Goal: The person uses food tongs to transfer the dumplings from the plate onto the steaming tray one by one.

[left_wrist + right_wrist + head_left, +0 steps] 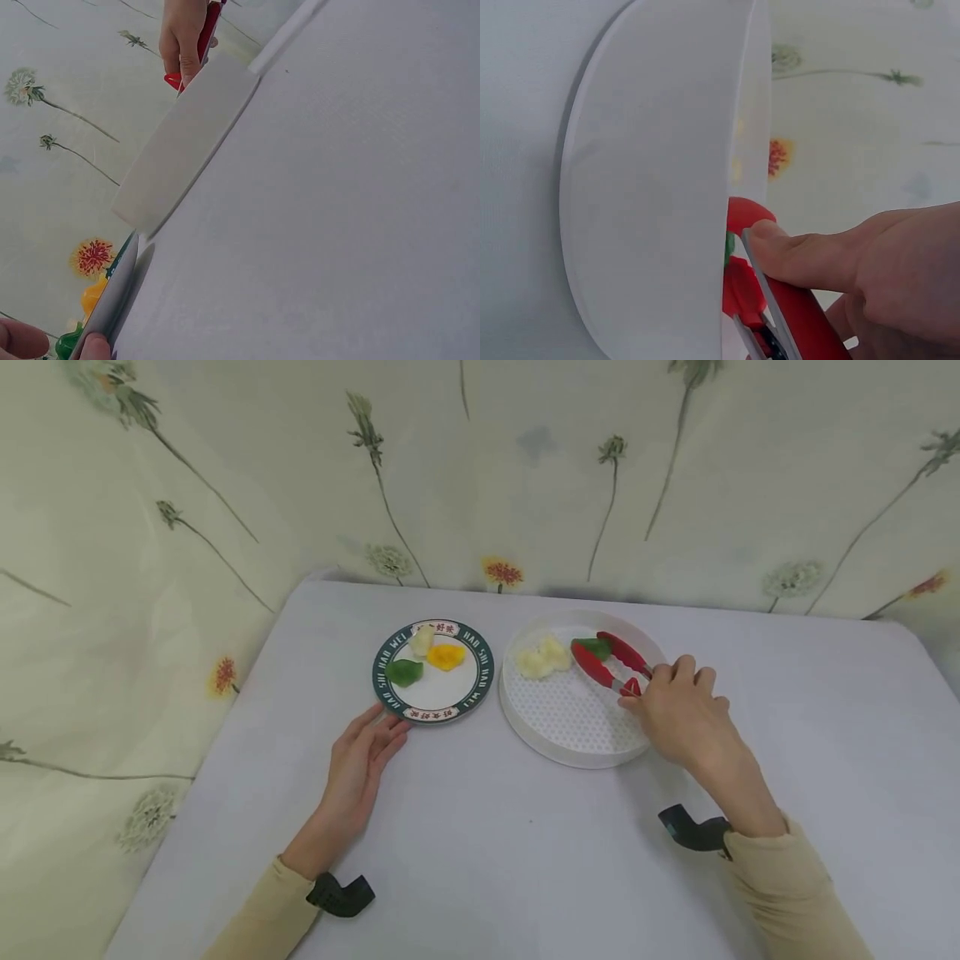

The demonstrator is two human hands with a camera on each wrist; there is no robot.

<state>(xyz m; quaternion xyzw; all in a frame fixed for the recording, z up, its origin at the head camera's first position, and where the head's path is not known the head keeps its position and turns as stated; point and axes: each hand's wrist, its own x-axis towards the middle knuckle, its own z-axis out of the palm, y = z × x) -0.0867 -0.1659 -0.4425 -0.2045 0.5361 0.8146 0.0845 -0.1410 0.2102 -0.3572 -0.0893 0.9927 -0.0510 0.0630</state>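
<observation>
At the rim of a small round plate with a dark green border, my left hand pinches the edge, with fingers on both faces in the left wrist view. On the plate lie a green piece, a yellow piece and a whitish piece. My right hand grips red tongs over a round white tray with a perforated-looking floor. Between the tongs' red tips sits another green piece. Whether the tips press on it I cannot tell. Pale lumpy pieces lie left of them.
The plate and tray stand side by side on a white-covered table, the tray's raised wall between the right wrist camera and its contents. Behind rises a flower-patterned cloth. Dark wrist cameras are strapped at both sleeves.
</observation>
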